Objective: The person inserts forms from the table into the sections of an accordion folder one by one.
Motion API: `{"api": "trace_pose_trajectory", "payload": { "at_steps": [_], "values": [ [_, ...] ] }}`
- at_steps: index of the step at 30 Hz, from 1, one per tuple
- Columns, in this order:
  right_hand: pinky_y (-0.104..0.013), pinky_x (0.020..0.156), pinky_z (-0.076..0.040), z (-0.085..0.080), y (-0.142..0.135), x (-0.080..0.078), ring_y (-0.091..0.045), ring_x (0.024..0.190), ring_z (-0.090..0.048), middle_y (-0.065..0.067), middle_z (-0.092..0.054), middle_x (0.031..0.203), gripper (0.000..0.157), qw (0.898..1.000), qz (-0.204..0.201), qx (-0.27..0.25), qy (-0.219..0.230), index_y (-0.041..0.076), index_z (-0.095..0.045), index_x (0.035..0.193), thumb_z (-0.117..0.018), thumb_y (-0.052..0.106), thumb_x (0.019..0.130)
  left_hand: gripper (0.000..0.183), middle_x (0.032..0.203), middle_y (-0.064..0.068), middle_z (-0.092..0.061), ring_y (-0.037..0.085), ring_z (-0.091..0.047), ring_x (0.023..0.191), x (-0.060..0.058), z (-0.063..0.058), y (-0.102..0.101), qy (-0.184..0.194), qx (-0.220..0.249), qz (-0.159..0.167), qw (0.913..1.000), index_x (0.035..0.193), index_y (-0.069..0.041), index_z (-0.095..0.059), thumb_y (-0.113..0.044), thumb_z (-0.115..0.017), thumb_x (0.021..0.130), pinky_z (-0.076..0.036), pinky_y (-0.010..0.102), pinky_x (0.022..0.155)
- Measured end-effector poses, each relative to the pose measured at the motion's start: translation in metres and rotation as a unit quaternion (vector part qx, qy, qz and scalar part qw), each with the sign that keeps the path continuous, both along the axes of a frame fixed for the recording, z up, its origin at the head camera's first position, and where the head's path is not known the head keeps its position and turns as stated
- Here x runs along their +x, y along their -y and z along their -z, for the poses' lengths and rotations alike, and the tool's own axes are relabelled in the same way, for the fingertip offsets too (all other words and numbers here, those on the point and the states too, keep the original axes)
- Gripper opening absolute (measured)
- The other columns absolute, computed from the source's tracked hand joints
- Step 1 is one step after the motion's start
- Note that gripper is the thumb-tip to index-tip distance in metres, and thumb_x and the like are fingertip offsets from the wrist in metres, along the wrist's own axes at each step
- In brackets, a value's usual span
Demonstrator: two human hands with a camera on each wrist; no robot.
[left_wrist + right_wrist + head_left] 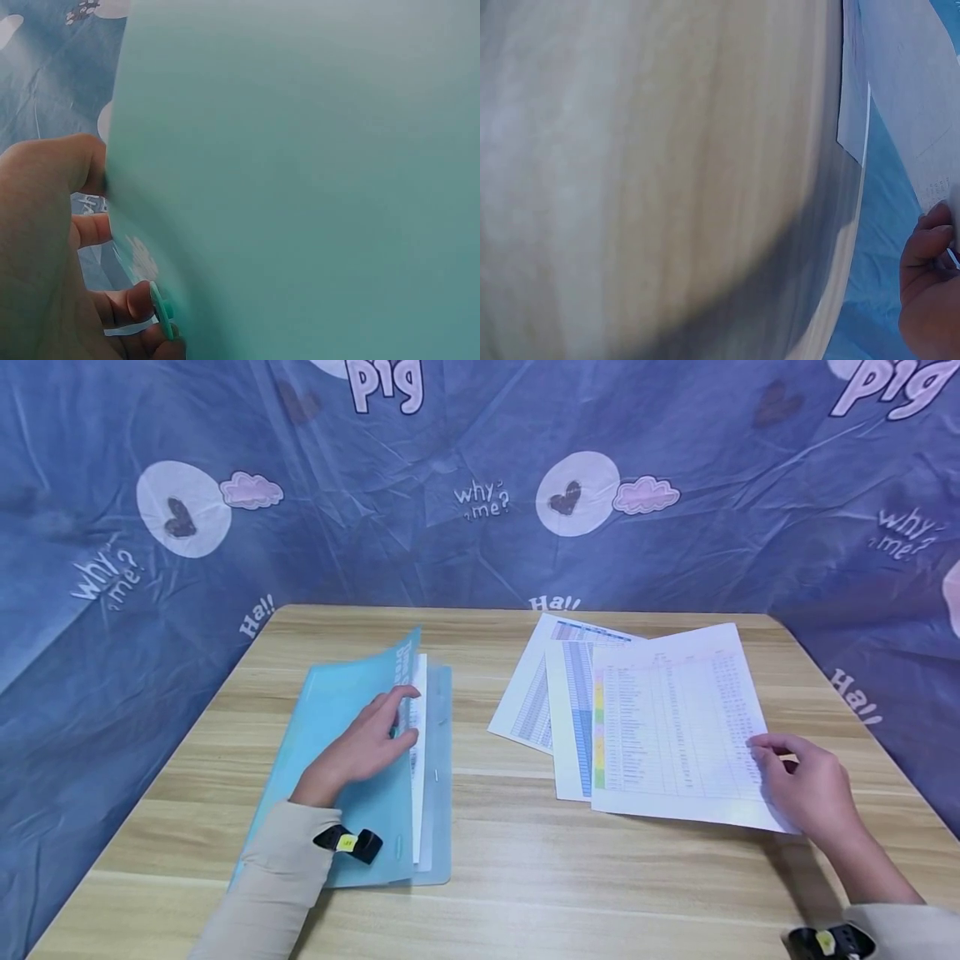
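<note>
On the left of the table lies a light-blue plastic folder (337,693) with white sheets (419,777) inside. Its top cover is lifted a little along the right edge. My left hand (367,739) grips that edge, and in the left wrist view its fingers bend around the cover (300,180) beside a small green button-like tab (163,309). To the right, my right hand (810,785) pinches the right edge of a printed sheet (675,735) with a coloured strip down its left side. The sheet is partly raised, its underside showing in the right wrist view.
Two more printed sheets, a front one (572,760) and a back one (525,702), lie partly beneath the raised sheet. Wood-grain tabletop (517,877) stretches between folder and papers. Blue patterned cloth (420,552) hangs behind and beside the table.
</note>
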State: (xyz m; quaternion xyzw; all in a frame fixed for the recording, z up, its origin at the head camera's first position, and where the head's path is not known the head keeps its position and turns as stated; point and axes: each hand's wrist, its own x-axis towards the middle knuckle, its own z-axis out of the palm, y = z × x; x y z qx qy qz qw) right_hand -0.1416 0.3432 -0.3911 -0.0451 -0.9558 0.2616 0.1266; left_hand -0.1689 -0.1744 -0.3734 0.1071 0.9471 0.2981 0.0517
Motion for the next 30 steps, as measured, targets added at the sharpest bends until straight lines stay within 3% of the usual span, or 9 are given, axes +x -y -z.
{"api": "trace_pose_trajectory", "payload": {
  "at_steps": [8,20,30],
  "values": [
    [-0.017,0.056,-0.034,-0.002,0.002,-0.001,0.010,0.063,-0.041,-0.027,-0.061,0.101,0.025,1.000,0.002,-0.006,-0.009,-0.002,-0.065,0.107,-0.054,0.013,0.092,0.052,0.102,0.007,-0.047,0.022,-0.046,0.091,0.000,-0.004,0.004,-0.015,0.003,0.007,0.9999,0.139,-0.020,-0.034,-0.028,-0.049,0.090,-0.039,0.035,0.066],
    [-0.013,0.053,-0.035,-0.012,0.015,-0.002,0.009,0.061,-0.043,-0.027,-0.062,0.100,0.024,0.999,-0.002,-0.021,-0.028,-0.002,-0.066,0.107,-0.055,0.014,0.092,0.053,0.103,0.007,-0.047,0.023,-0.046,0.091,0.001,-0.009,0.004,-0.010,0.000,-0.002,1.0000,0.139,-0.021,-0.033,-0.029,-0.048,0.090,-0.039,0.035,0.065],
    [-0.014,0.052,-0.036,-0.018,0.030,-0.002,0.008,0.060,-0.045,-0.027,-0.063,0.097,0.022,0.997,-0.031,-0.038,-0.053,-0.002,-0.068,0.104,-0.056,0.010,0.091,0.051,0.100,0.007,-0.047,0.022,-0.046,0.089,0.001,-0.009,0.005,-0.017,0.007,-0.001,0.9998,0.138,-0.021,-0.034,-0.027,-0.049,0.090,-0.038,0.034,0.064]
  ]
}}
